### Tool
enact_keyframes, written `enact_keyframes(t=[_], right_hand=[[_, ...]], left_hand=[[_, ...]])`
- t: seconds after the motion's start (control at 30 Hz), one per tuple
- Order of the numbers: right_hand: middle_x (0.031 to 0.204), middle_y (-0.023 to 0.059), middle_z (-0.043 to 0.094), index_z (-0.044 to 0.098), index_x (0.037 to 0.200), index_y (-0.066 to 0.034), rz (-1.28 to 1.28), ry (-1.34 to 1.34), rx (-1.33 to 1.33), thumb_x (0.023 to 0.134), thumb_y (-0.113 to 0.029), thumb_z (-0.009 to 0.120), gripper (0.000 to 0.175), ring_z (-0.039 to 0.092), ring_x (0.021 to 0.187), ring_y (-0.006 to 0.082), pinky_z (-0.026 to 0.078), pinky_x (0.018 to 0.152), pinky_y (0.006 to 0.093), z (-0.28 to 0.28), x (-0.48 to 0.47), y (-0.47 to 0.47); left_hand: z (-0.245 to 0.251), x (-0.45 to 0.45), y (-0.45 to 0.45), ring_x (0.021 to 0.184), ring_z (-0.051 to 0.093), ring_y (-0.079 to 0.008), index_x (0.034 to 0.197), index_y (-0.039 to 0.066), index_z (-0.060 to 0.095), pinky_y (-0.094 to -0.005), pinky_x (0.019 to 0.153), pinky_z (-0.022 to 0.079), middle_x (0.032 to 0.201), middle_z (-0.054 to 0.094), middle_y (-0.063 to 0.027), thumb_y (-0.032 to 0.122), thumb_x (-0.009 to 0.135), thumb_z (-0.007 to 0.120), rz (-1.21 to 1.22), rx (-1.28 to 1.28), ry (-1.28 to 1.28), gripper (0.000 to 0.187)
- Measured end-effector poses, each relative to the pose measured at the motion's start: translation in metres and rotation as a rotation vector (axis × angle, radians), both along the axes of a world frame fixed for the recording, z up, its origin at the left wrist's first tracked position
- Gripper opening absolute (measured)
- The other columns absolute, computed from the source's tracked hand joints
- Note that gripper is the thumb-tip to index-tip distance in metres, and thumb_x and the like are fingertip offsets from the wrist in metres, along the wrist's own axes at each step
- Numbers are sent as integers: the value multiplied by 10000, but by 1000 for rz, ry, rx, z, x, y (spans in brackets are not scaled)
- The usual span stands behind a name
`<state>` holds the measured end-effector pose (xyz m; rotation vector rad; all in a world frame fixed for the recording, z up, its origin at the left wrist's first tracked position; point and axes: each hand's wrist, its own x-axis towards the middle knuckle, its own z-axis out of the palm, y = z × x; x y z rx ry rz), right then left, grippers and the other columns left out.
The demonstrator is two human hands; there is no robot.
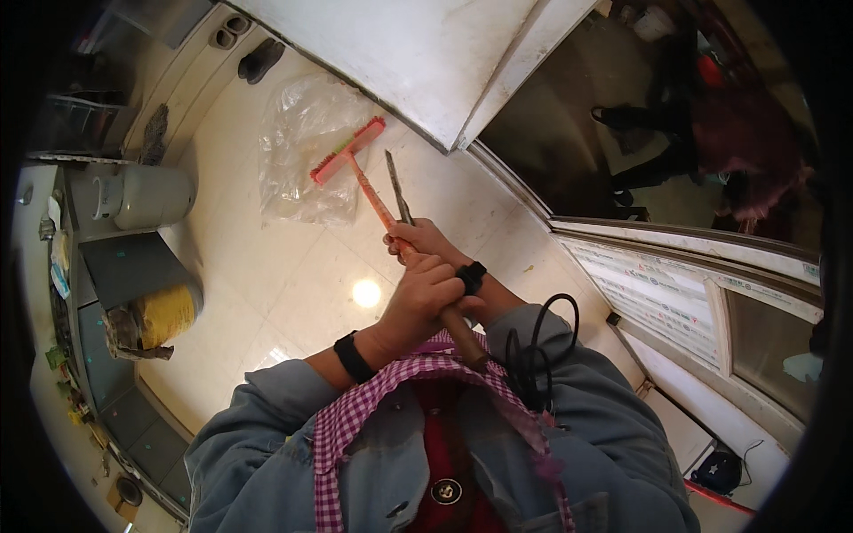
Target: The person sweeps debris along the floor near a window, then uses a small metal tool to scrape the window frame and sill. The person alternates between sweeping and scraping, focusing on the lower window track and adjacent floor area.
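Both my hands are closed around the handle of a floor scrub brush. My left hand (426, 290) grips the brown lower handle (465, 338), nearer my body. Further up, my right hand (423, 238) holds the orange upper handle (374, 200). A long, narrow, dark metal strip (394, 180) also sticks out from my right hand, beside the handle; its held end is hidden. The pink brush head (349, 152), with red and green bristles, appears over a crumpled clear plastic sheet (293, 190) on the floor. Whether it touches the plastic, I cannot tell.
A white panel (400, 46) and a framed glass door (666, 226) border the right, with a person (740, 140) beyond the glass. At left stand a gas cylinder (156, 196) and a yellow container (166, 313). Dark shoes (260, 61) lie near the far step. Black cable (550, 333) loops by my right sleeve.
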<state>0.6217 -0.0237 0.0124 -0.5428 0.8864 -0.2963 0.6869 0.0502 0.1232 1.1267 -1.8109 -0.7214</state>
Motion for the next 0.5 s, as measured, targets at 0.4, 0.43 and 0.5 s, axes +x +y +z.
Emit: enact_keyframes(t=[0.4, 0.43, 0.5], right_hand=[[647, -3, 520, 541, 766, -6, -40, 164, -247, 861, -226, 519, 241, 469, 577, 86, 378, 531, 238, -40, -130, 52], [654, -6, 520, 549, 786, -12, -72, 235, -149, 865, -227, 517, 231, 467, 580, 80, 378, 533, 226, -32, -152, 70], [664, -11, 518, 564, 829, -24, -319, 68, 273, 873, -228, 512, 216, 459, 582, 68, 376, 532, 201, -13, -195, 109]], left_hand=[[-54, -97, 10, 672, 531, -303, 638, 38, 474, -376, 602, 403, 667, 519, -117, 148, 683, 751, -453, 201, 199, 302], [-50, -116, 24, 661, 532, -301, 633, 40, 470, -372, 587, 398, 657, 511, -118, 149, 682, 752, -500, 218, 210, 307], [-39, -151, 48, 638, 532, -298, 623, 44, 461, -373, 558, 382, 643, 500, -116, 164, 685, 754, -641, 245, 164, 322]])
